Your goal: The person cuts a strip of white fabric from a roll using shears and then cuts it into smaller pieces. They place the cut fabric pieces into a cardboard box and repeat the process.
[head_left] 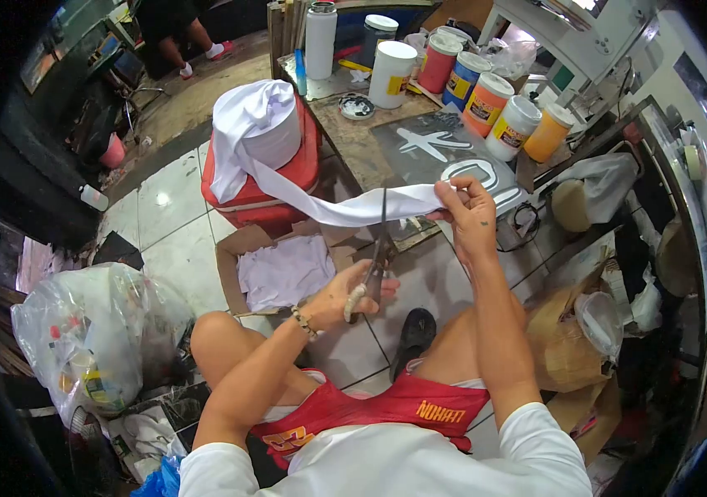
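My left hand (333, 296) has its fingers in the handles of a pair of scissors (380, 253), the blades pointing up and away from me. These blades cross a long white fabric strip (337, 212); whether they are cutting into it I cannot tell. The strip's free end is pinched between the thumb and fingers of my right hand (471, 217). From there the strip runs left, slightly sagging, to a large white fabric roll (275, 137) on a red cooler box (308, 149). Below the strip, white cloth pieces (287, 269) lie in an open cardboard box (231, 277).
A worktable (333, 124) ahead bears several paint jars (486, 106) and a dark stencil panel (399, 128). A stuffed clear plastic bag (96, 331) stands at left, a brown paper bag (565, 340) at right. Another person's legs (184, 45) show at the back left.
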{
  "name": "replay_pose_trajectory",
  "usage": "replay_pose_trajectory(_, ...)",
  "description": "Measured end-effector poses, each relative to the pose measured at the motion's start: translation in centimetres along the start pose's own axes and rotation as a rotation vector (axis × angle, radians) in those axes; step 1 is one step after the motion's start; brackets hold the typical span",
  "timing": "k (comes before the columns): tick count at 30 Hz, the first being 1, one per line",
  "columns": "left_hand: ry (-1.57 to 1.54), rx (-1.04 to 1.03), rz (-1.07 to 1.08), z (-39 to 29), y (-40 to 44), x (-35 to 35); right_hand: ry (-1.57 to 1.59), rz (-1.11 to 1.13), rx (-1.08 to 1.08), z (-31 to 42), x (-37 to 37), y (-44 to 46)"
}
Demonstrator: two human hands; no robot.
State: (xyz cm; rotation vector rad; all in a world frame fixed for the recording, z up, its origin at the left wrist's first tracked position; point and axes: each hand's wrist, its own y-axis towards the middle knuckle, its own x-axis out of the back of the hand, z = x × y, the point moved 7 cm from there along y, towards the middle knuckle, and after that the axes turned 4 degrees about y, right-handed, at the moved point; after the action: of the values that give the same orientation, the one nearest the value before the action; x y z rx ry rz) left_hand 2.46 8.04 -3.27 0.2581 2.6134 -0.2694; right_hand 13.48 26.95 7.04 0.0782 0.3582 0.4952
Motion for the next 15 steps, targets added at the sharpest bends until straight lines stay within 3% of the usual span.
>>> replay_pose_trajectory(3,0.017,-0.04,-0.056,-1.7,-0.1,0.4,0.159,0.098,-0.098,0.2,-0.5,-0.3)
replay_pose_trajectory(12,0.211,-0.082,-0.044,-2.8,-1.5,0.9,0.081,0.301,-0.245,0.0,1.0,0.5)
replay_pose_trajectory(14,-0.507,0.211,-0.057,-0.3,-1.3,1.4,0.076,0.314,-0.34,-0.2,0.3,0.3)
replay_pose_trajectory(15,-0.014,0.039,-0.051,-0.7,-1.4,1.2,0.071,0.334,-0.443,-0.7,-0.2,0.0)
